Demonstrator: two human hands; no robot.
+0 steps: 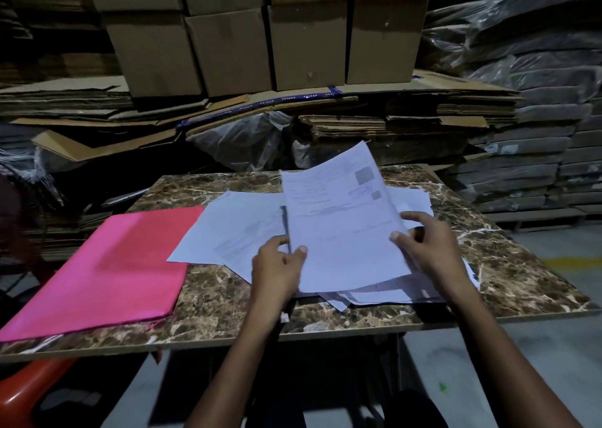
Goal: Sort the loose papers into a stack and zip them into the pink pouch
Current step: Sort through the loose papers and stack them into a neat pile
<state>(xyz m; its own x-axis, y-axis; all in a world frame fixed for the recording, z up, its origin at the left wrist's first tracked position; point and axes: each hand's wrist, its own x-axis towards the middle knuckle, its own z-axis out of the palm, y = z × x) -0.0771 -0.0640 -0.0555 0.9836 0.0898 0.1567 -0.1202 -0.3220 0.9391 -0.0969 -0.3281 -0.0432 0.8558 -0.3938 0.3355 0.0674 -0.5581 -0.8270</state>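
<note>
Gathering a raised sheet (342, 219), pinched at either long edge by left hand (277, 264) and right hand (426, 245).
The pink pouch (107, 271) lies flat leftward, nearer the left hand.

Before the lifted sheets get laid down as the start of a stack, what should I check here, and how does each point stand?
1. Left hand has a grip on the lifted sheets: ok.
2. Right hand holds their other edge: ok.
3. Loose papers gathered into one pile: not ok, spread across the table.
4. Pink pouch within reach, left of the papers: ok.
5. Pouch zip open: cannot tell.
</note>
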